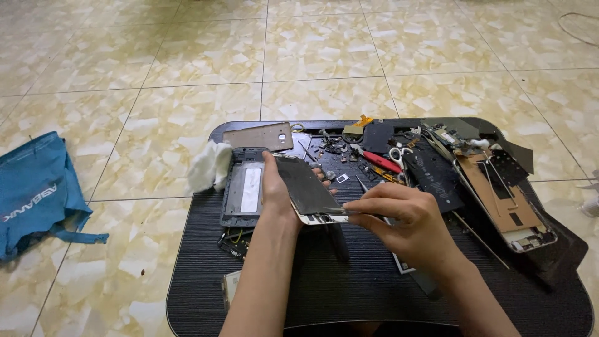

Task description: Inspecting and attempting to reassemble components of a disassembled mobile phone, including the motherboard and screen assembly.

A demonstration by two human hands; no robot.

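With the left hand (274, 193) gripping the phone screen (309, 187) above the worktop (349, 281), the right hand (405, 218) pinching its lower edge should, I judge, pull evenly and slowly, mindful of the cloth (209, 165) and frame (243, 190) alongside, pliers (377, 160) and open phone (505, 203) crowding close.

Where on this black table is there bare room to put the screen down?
Bare room: the near strip of the black table below both forearms, and its near left edge below the grey phone frame. Crowded: the far middle with the red-handled tool and small parts, and the right side with the opened phone.
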